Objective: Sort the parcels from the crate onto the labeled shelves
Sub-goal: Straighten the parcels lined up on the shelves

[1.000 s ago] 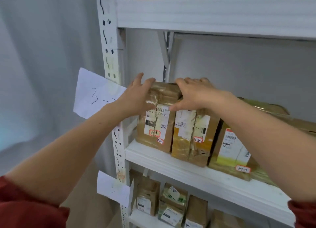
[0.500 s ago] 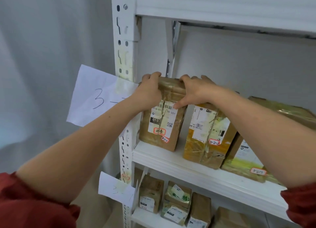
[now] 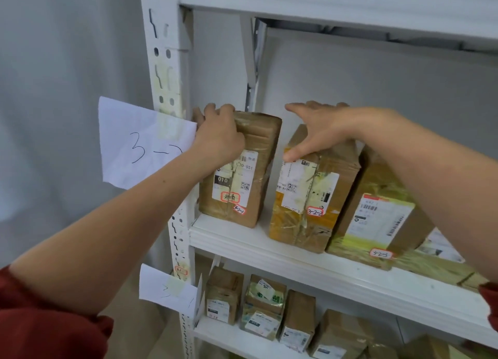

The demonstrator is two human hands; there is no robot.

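We look from the person's head at a white metal rack point(image 3: 167, 62). On the middle shelf point(image 3: 296, 261) three brown taped parcels stand upright in a row.

The left hand point(image 3: 219, 135) grips the left parcel point(image 3: 242, 180) at its top left corner. We see the fingers curled over the top edge and the palm against the front face. This parcel stands at the shelf's left end, just beside the rack's post, and carries a small tag reading 3-2-1.

The right hand point(image 3: 320, 127) lies spread on top of the middle parcel point(image 3: 310, 197). Its fingers are straight and reach toward the back wall, and the thumb points down onto the front face above the shipping label. This parcel is tagged 3-2-2 and leans slightly to the right, with a narrow gap between it and the left parcel.

The right parcel point(image 3: 377, 218) touches the middle one and leans the same way.

A paper sheet point(image 3: 134, 143) taped to the post reads 3-2. A smaller sheet point(image 3: 164, 288) hangs lower down, its writing too faint for us to read. On the lower shelf point(image 3: 242, 339) we see several small parcels point(image 3: 223, 296) side by side. Both forearms are bare, with red sleeves at the elbows.
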